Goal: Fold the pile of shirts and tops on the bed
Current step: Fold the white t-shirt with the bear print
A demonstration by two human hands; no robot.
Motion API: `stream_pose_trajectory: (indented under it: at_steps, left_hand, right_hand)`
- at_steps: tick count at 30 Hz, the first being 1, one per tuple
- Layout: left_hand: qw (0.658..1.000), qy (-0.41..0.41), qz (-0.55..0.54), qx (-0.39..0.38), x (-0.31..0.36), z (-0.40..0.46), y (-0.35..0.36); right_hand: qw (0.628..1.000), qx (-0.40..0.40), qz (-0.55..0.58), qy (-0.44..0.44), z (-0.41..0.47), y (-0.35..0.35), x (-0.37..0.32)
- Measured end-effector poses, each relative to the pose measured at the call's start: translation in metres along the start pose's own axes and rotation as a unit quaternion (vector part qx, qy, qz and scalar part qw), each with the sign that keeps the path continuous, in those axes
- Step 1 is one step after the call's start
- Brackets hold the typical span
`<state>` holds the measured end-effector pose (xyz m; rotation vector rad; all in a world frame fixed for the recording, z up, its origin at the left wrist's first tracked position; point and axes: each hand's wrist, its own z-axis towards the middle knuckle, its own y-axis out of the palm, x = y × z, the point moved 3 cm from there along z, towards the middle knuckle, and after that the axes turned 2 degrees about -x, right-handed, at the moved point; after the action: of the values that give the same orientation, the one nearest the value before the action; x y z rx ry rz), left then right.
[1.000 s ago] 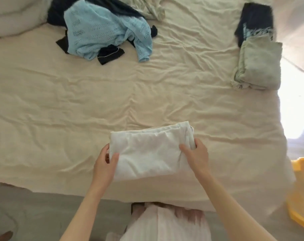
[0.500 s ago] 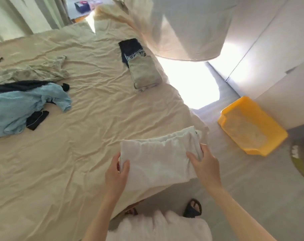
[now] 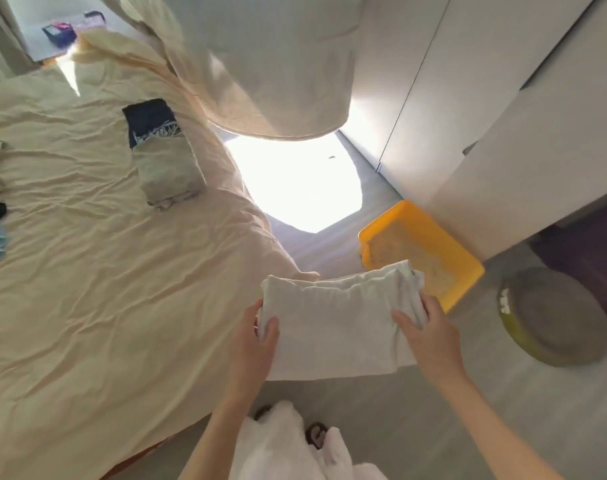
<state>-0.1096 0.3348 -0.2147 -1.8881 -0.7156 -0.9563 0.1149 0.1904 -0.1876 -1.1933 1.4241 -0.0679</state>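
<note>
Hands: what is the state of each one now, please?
Left hand: holding the left edge of the folded white shirt.
Right hand: holding its right edge.

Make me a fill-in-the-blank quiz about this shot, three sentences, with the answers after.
1. Both hands, the left hand and the right hand, hold a folded ____ garment.
2. The tray on the floor is ____.
3. On the bed, the folded grey-green top lies partly on a ____ folded one.

Missing words: white; yellow; dark blue
</note>
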Motion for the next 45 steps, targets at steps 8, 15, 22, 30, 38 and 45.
stream_pose_trajectory:
  at_steps: [8,15,22,30,38,45]
  left_hand:
    - [0.996,-0.04,0.028,0.079,0.045,0.091,0.027]
    - [0.988,-0.089,-0.035,0.12,0.084,0.194,0.047]
    - [0.966,-0.158,-0.108,0.176,0.124,0.264,0.026]
    - [0.885,-0.275,-0.21,0.311,0.131,0.338,0.018]
    - [0.786,-0.287,-0.322,0.442,0.168,0.433,0.005]
    - [0.74,-0.317,-0.321,0.499,0.136,0.518,-0.053]
  right_hand:
    - [0.996,-0.047,-0.022,-0.072,0.128,-0.009,-0.043]
    - [0.983,-0.096,-0.089,-0.127,0.277,0.003,-0.117]
    - [0.948,-0.167,-0.132,-0.236,0.39,0.042,-0.216]
    - [0.866,-0.29,-0.186,-0.362,0.491,0.142,-0.323]
    - [0.761,-0.364,-0.233,-0.485,0.563,0.229,-0.453]
    - [0.698,-0.409,-0.245,-0.534,0.59,0.346,-0.542]
